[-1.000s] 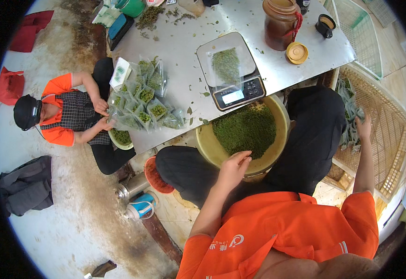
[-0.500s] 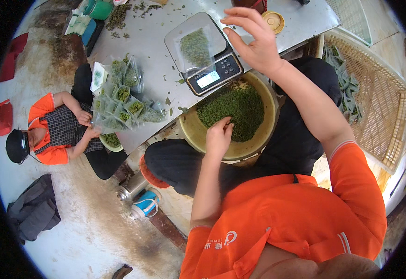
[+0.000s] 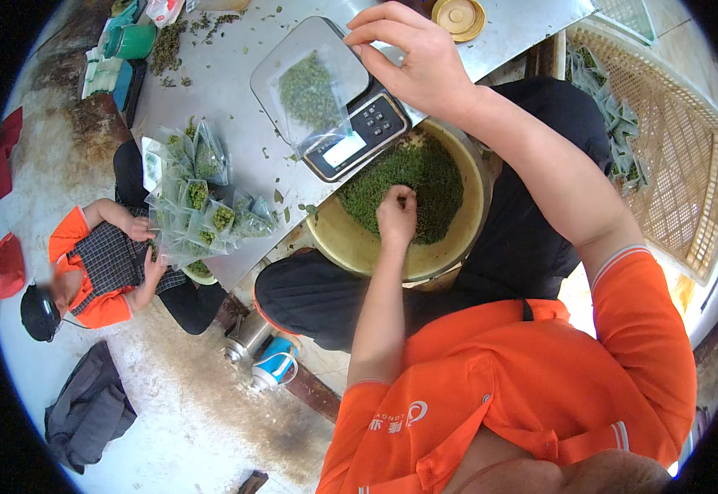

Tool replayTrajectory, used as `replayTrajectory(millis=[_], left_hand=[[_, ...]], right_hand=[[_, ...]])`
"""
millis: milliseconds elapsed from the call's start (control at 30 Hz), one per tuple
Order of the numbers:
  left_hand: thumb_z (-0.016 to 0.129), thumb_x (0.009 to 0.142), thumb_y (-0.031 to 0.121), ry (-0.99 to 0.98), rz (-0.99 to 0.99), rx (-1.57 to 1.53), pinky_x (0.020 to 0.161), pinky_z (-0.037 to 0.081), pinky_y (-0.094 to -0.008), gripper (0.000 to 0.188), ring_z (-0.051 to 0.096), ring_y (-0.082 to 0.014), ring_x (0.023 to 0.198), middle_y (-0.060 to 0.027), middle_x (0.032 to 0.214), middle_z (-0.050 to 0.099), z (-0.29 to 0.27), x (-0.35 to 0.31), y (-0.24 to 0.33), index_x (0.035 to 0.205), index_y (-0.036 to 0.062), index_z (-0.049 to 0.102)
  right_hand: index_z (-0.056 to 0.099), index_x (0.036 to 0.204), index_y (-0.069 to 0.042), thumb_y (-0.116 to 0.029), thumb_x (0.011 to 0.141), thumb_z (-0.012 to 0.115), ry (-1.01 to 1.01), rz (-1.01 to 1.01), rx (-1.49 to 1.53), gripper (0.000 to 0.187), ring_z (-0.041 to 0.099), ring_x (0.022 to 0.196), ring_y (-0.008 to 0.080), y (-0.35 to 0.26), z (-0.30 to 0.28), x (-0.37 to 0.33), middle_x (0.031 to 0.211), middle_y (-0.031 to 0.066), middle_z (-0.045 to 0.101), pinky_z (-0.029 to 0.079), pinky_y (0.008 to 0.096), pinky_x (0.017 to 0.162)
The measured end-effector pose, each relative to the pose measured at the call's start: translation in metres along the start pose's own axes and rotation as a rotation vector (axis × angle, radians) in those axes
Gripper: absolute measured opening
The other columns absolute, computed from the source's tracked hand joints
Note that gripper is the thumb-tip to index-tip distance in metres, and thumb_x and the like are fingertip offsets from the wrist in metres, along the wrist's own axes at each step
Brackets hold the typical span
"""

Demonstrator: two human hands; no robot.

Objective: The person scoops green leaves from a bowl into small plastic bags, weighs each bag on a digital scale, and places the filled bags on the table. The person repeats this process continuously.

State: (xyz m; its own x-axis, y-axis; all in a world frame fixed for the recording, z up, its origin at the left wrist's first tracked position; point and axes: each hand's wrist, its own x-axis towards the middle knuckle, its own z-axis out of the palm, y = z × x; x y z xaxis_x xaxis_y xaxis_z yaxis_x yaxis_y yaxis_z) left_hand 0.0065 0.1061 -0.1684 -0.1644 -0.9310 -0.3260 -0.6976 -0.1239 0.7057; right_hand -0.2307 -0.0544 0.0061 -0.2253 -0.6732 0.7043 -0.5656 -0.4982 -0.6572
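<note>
My left hand [image 3: 397, 217] is closed, its fingers curled together just over a heap of small green berries [image 3: 420, 185] in a wide yellowish basin [image 3: 350, 247]. Whatever those fingers may hold is hidden. My right hand [image 3: 420, 58] hovers at the right edge of a digital scale [image 3: 371, 123], thumb and fingers stretched and apart, with nothing seen between them. On the scale's glass platform lies a clear plastic bag [image 3: 313, 95] partly filled with green berries, its lower end reaching over the display panel.
Filled clear bags [image 3: 206, 210] are piled at the table's [image 3: 235, 123] left edge, by a co-worker [image 3: 120, 255]. A gold round lid [image 3: 458, 18] lies beyond my right hand. On the right, a plastic crate [image 3: 671, 165] holds more bags. A blue thermos [image 3: 275, 361] stands on the floor.
My left hand has drawn its fingers out of the heap and curled them up. My right hand has moved left, nearer the scale. The whole view has shifted somewhat.
</note>
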Motion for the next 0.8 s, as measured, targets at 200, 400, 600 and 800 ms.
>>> replayTrajectory(millis=[200,400,600,800], left_hand=[[0.075,0.090,0.013,0.152,0.099,0.427,0.080,0.059,-0.0427,0.022,0.073,-0.0330,0.095,-0.0161,0.106,0.073,-0.032,-0.014,0.041,0.111,0.0083,0.070],[0.074,0.091,0.011,-0.060,0.282,0.367,0.081,0.059,-0.0473,0.027,0.071,-0.0356,0.096,-0.0158,0.116,0.070,0.017,0.006,0.051,0.117,0.0102,0.069],[0.067,0.103,0.014,-0.165,-0.240,-0.422,0.072,0.058,-0.0301,0.021,0.071,-0.0153,0.079,-0.0085,0.095,0.077,-0.012,-0.004,0.048,0.120,0.0026,0.073],[0.069,0.103,0.013,-0.197,-0.438,-1.113,0.070,0.059,-0.0280,0.019,0.070,-0.0141,0.077,-0.0082,0.095,0.075,-0.083,-0.054,0.095,0.118,0.0019,0.070]], right_hand=[[0.076,0.098,-0.011,-0.012,0.090,0.072,-0.015,-0.039,-0.025,0.009,0.072,0.086,0.0254,0.003,-0.002,-0.003,0.106,0.0003,0.072,0.059,0.0373,0.073],[0.076,0.100,-0.011,-0.013,0.091,0.070,-0.067,-0.011,-0.031,0.011,0.072,0.087,0.0264,0.002,0.004,-0.005,0.105,0.0011,0.072,0.059,0.0383,0.075],[0.076,0.101,-0.012,-0.013,0.091,0.070,-0.107,0.008,0.002,0.012,0.072,0.087,0.0265,0.006,0.003,-0.006,0.104,0.0014,0.073,0.059,0.0375,0.074],[0.075,0.101,-0.011,-0.012,0.091,0.071,-0.101,-0.002,-0.005,0.011,0.072,0.087,0.0268,0.000,0.002,-0.008,0.104,0.0022,0.073,0.058,0.0375,0.073]])
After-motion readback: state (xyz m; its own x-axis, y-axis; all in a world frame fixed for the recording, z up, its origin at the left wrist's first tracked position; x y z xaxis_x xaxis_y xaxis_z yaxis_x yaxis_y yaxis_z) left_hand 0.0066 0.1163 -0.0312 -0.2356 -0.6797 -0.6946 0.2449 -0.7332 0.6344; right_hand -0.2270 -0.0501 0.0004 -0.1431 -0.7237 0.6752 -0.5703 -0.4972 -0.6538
